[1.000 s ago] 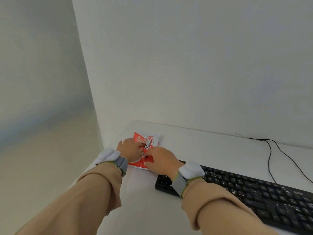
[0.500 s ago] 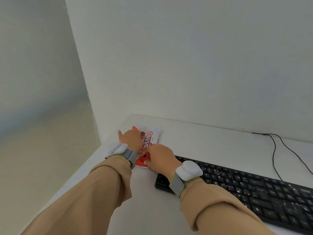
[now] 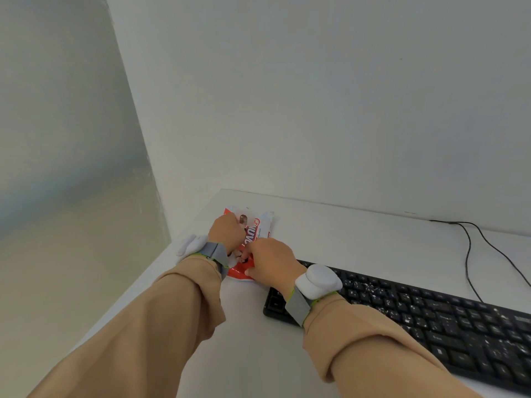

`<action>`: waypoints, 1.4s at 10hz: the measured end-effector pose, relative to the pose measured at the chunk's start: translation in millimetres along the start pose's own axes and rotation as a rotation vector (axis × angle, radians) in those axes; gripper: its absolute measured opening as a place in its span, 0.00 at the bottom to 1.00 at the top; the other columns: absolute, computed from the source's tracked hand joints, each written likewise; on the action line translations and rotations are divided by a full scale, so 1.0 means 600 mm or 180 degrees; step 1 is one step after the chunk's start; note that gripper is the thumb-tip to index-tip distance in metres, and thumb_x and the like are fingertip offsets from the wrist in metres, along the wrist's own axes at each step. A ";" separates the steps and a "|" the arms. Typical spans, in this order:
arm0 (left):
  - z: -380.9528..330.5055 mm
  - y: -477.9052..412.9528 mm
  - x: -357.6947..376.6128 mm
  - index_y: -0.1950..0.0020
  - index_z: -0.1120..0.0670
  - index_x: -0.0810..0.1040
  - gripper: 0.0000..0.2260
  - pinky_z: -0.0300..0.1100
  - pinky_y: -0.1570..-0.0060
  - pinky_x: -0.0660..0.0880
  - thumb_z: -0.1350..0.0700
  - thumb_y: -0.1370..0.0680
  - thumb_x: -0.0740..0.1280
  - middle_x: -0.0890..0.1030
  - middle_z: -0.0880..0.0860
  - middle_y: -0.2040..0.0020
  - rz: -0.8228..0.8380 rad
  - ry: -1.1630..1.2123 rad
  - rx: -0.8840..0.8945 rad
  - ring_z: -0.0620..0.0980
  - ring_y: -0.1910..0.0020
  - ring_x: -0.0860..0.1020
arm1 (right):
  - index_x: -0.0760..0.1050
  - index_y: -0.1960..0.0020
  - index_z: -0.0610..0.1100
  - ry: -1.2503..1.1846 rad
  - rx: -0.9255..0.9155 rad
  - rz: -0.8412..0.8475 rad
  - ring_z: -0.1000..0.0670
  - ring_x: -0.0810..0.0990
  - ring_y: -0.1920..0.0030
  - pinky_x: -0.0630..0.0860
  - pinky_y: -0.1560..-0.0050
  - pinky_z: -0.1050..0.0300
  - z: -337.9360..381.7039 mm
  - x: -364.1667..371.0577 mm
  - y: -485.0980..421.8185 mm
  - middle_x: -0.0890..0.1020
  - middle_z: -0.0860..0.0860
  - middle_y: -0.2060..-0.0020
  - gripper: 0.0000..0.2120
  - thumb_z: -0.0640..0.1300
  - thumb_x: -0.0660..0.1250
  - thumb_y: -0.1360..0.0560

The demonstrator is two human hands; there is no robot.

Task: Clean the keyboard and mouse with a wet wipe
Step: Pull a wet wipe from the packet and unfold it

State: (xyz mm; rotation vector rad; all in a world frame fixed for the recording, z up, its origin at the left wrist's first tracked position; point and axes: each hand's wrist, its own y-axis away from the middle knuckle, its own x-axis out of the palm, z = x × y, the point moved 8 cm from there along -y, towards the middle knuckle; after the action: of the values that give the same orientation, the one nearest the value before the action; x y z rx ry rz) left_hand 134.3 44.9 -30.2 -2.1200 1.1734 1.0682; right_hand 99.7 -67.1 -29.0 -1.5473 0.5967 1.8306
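Observation:
A red and white wet wipe pack [image 3: 256,231] lies flat on the white desk [image 3: 359,242] near its back left corner. My left hand [image 3: 227,234] presses down on the pack's left half. My right hand [image 3: 271,264] rests on the pack's near right part, fingers curled at its middle; whether they pinch anything is hidden. A black keyboard [image 3: 431,320], speckled with white dust, stretches from my right wrist to the right edge of view. No mouse is in view.
A black cable [image 3: 471,254] runs from the wall down behind the keyboard. The desk's left edge [image 3: 161,265] drops off just left of my left wrist. White walls close in behind and to the left.
My left hand has slid farther up over the pack, and my right hand has edged toward the pack's middle. The pack has stayed in place.

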 end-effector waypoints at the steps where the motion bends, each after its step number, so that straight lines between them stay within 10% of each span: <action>1: 0.003 -0.006 -0.005 0.42 0.66 0.72 0.12 0.48 0.47 0.71 0.61 0.21 0.58 0.78 0.63 0.44 0.0022 0.0372 -0.0039 0.61 0.44 0.75 | 0.76 0.42 0.43 -0.0038 0.0027 -0.0003 0.44 0.77 0.46 0.75 0.46 0.50 0.002 0.001 0.000 0.79 0.45 0.46 0.13 0.42 0.64 0.26; 5: 0.008 -0.007 -0.039 0.52 0.58 0.67 0.06 0.42 0.68 0.65 0.64 0.21 0.51 0.73 0.58 0.54 -0.0253 0.1622 -0.0122 0.49 0.65 0.67 | 0.77 0.41 0.45 -0.0152 0.0098 0.0060 0.44 0.76 0.44 0.75 0.44 0.50 0.005 -0.004 0.007 0.78 0.46 0.44 0.13 0.43 0.65 0.26; 10: -0.022 0.015 -0.105 0.50 0.55 0.66 0.05 0.40 0.67 0.65 0.61 0.19 0.52 0.69 0.49 0.62 -0.1131 0.2452 0.0467 0.47 0.66 0.67 | 0.76 0.43 0.41 -0.0055 0.0461 0.0005 0.45 0.77 0.44 0.74 0.44 0.53 0.007 -0.002 0.009 0.79 0.45 0.45 0.12 0.36 0.60 0.24; 14: -0.087 0.060 -0.143 0.52 0.56 0.67 0.05 0.38 0.69 0.66 0.63 0.20 0.53 0.70 0.51 0.64 -0.0718 0.2623 0.0882 0.48 0.67 0.67 | 0.74 0.36 0.46 -0.0635 0.0252 0.0155 0.44 0.74 0.39 0.70 0.37 0.52 0.004 -0.002 0.017 0.77 0.45 0.40 0.17 0.41 0.61 0.25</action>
State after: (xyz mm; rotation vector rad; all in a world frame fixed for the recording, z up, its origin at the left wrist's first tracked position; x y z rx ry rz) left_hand 96.0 30.2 68.4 -2.4359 1.2670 -0.1151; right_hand 90.4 -72.6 -28.0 -1.2901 0.6092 1.9451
